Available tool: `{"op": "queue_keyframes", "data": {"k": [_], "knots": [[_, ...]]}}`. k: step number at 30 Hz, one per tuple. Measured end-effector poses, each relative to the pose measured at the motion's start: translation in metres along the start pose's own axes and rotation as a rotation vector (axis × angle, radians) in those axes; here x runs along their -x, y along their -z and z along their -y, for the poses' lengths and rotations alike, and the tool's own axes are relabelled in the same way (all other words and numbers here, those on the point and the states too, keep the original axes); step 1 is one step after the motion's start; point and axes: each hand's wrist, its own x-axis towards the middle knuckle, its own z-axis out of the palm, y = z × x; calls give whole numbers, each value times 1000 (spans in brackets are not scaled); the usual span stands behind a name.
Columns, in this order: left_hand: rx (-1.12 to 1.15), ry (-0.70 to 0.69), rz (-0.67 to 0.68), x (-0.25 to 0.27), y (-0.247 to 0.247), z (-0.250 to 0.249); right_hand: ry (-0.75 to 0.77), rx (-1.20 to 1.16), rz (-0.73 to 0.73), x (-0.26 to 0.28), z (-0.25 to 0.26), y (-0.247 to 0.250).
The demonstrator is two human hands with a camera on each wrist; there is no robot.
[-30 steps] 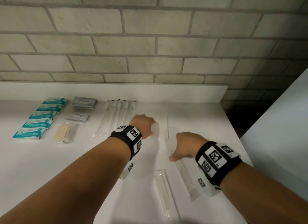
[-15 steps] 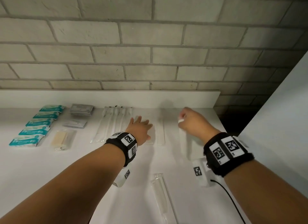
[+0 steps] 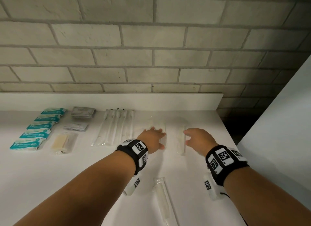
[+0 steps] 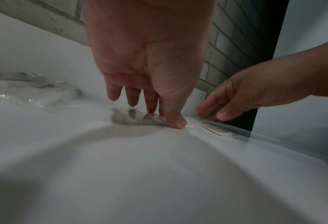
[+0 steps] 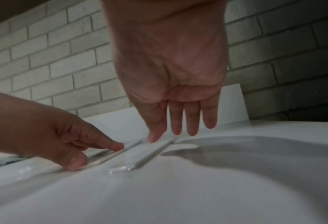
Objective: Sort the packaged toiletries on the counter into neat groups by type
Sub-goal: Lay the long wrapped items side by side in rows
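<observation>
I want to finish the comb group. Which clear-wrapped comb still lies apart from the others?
The wrapped comb nearest the camera, between the forearms, well short of the group at the hands.

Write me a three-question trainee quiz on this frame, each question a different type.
1. True or false: the right hand holds a teal packet off the counter.
2. Multiple choice: where does the one comb packet outside the groups lie? A) behind the teal packets; B) near the front edge, between the forearms; C) on the grey sachets.
3. Fill in: the left hand presses a clear packet flat with its ____.

Key: 1 false, its fingers are straight by a clear packet lying on the counter; 2 B; 3 fingertips.
</observation>
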Motion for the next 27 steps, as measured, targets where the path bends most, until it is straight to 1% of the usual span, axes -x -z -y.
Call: {"op": "queue_keyframes", "data": {"k": [2,3,5,8,11,16,18,20,21,22,23,26,27], "knots": [[39,-5,-1,0,1,0,74,79,154,-4,2,-2],[57,-5,-3,-1,1,1,107,113,190,-7,5,-3],[101,0,-7,-3,0,4,142,135,203,-15,9,-6],[142,8,-6,-5,-3,9,143,124,231,-25,12,-11],[144,8,-6,-7,-5,11,141,88,249,-29,14,-13],[145,17,-13,-9,-6,11,154,113,252,-29,17,-15],[157,21,-20,-9,-7,11,125,43,221,-25,16,-12],[162,19,-18,-9,-7,11,60,-49,71,-12,21,-3],[161,17,-20,-9,-7,11,45,-49,-12,-2,27,1],[154,14,-25,-9,-6,11,60,-11,-41,9,36,4],[144,10,-29,-9,-6,11,103,52,4,23,45,6],[125,3,-25,-7,-5,10,298,248,366,66,75,-7],[130,1,-22,-6,-5,10,342,310,449,78,83,-12]]}}
